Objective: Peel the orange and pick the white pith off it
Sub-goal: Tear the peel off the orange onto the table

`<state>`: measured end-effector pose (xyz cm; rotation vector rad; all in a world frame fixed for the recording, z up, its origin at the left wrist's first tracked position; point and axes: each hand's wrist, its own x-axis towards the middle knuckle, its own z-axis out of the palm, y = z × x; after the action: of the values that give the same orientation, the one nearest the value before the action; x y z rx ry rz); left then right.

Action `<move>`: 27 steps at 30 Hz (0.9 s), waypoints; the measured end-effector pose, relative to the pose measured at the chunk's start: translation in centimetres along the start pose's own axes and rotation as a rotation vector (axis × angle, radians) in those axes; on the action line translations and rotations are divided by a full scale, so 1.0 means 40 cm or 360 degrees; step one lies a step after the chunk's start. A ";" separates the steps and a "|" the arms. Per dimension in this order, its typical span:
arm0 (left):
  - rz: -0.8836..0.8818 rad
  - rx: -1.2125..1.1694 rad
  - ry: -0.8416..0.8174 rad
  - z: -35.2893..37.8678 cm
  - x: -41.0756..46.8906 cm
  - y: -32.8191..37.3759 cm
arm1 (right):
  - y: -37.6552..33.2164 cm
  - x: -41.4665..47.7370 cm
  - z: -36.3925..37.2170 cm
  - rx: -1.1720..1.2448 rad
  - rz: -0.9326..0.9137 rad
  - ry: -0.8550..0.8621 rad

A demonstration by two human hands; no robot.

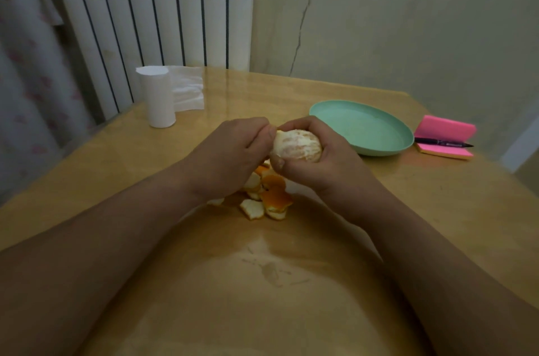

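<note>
Wet smears on the table (204, 312) nearest; beyond, peel scraps (267, 196) heaped under both hands. Peeled orange (297, 145) cupped firmly in right hand (320, 160), above the peel; left hand (233, 157) pinching at its upper left edge. Farther: green plate (385, 148), pink notepad (446, 129) with pen (442, 143), paper roll (159, 99).

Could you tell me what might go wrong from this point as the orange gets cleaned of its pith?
The right hand cups the peeled orange while the left hand pinches at its top; squeezing or tugging hard could tear a segment and drip juice. The peel pieces lie loose on the table, not in the green plate, so a forearm could scatter them.
</note>
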<state>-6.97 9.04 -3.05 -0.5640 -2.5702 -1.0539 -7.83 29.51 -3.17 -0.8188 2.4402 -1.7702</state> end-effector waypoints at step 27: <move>-0.0210 0.0093 -0.0356 -0.043 0.000 -0.001 | 0.003 -0.004 -0.020 -0.0283 0.0013 -0.0066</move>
<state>-6.75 7.79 -1.91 -0.5306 -2.8579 -1.0034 -7.97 30.31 -3.03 -0.8467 2.5978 -1.5341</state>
